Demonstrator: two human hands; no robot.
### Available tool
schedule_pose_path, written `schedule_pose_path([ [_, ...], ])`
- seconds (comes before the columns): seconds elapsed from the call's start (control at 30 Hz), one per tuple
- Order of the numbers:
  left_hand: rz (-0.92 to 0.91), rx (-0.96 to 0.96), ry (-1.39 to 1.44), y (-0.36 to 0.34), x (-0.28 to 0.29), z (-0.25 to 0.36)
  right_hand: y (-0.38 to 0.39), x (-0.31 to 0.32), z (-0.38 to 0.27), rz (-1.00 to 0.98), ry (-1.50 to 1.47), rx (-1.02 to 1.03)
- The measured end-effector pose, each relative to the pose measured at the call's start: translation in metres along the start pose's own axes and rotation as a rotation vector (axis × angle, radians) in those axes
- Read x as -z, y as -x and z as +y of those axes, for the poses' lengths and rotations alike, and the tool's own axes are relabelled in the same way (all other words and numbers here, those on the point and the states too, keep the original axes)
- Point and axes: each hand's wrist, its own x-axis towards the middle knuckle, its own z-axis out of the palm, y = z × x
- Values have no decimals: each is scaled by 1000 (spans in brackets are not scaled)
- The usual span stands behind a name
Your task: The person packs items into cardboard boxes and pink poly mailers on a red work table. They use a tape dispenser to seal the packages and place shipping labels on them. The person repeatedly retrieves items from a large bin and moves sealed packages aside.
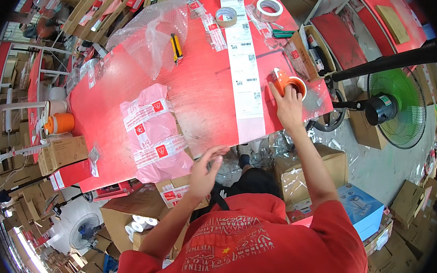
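Observation:
My right hand (288,98) is closed on an orange tape dispenser (281,77) with a roll in it, near the red table's right end. My left hand (206,169) hangs at the near edge with loosely bent fingers and nothing visible in it. Just left of it lies a pink wrapped package (138,108) crossed by white-and-red warning tape. A long strip of white labels (243,86) runs beside my right hand. Farther back are a yellow box cutter (176,47), bubble wrap (134,30) and two tape rolls (226,16).
The red table (90,120) has cartons (63,155) and an orange jug (58,122) at its left. A standing fan (395,108) with a black pole is at the right. Cartons (309,165) and a blue box (357,211) sit below the right edge. Racks and pallets line the back.

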Motion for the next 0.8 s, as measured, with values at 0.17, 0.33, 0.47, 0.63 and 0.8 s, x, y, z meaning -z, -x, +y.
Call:
schedule_pose_path([
  [0.17, 92, 299, 280, -26, -45, -54, 29, -65, -36, 416, -287, -24],
  [0.33, 98, 258, 290, -45, -75, -86, 123, -27, -51, -68, -262, 435],
  [0.47, -363, 521, 332, -49, -89, -96, 166, 16, -26, -73, -535, 532],
  [0.63, -183, 266, 389, -47, -107, -102, 134, 13, -5, -5, -607, 342],
  [0.8, -7, 315, 16, -58, -139, -127, 101, -2, 14, -235, -264, 344],
])
